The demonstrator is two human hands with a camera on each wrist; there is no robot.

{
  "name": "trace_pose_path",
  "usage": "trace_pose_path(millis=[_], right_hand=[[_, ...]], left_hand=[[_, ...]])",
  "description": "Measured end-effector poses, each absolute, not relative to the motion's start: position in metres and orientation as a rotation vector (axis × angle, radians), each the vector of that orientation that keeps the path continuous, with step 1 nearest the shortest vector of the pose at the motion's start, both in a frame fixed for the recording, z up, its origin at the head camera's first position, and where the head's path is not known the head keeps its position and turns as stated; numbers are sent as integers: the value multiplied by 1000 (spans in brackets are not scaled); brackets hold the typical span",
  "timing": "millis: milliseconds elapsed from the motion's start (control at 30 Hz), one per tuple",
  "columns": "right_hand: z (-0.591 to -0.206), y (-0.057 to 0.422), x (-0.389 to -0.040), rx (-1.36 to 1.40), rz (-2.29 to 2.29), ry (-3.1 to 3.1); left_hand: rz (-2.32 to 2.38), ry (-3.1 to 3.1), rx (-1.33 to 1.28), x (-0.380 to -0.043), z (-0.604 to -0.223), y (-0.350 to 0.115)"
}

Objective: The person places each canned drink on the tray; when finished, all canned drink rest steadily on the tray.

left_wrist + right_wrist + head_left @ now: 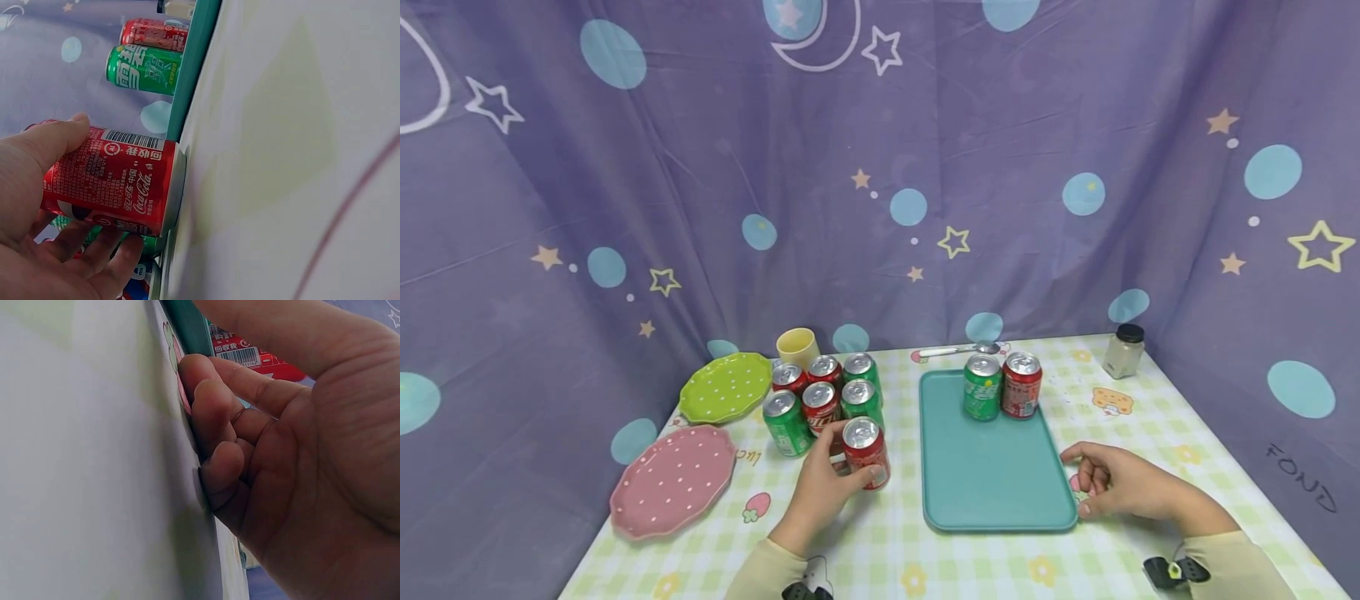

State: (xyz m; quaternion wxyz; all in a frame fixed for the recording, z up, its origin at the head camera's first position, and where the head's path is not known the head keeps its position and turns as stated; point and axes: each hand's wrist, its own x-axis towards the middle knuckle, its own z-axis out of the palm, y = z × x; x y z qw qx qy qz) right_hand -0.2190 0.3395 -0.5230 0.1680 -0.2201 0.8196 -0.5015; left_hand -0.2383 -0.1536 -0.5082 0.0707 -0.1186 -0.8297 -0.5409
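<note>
My left hand (pixel 826 483) grips a red Coca-Cola can (pixel 867 454), thumb on its near side and fingers behind. In the left wrist view this red can (pixel 119 175) has its base at or just above the tablecloth; I cannot tell which. Beyond it stands a group of several red and green cans (pixel 788 423). At the right edge of the teal tray (pixel 992 483) my right hand (pixel 1123 483) rests low, fingers loosely curled, holding nothing. A green can (pixel 982 390) and another red can (pixel 1022 387) stand side by side at the tray's far end.
A green dotted plate (pixel 727 388) and a pink dotted plate (pixel 674 482) lie on the left. Behind the cans stands a yellow cup (pixel 797 346). A spoon (pixel 958 350) lies beyond the tray, and a black-lidded jar (pixel 1124 354) stands at the far right.
</note>
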Motion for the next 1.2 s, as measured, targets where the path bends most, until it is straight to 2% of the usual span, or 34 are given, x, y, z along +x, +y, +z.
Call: trace_pose_path(millis=[633,967,1200], right_hand=[[-522,339,-218,-628,-1420,2336],[-520,338,-217,-633,-1424,2330],[-521,338,-218,-625,-1428,2326]], left_hand=[[-1682,-2468,-326,-235,-506,-152],[-1744,-2326,-416,-224,-475,-138],[-1728,-2292,-491,-232,-460,-108]])
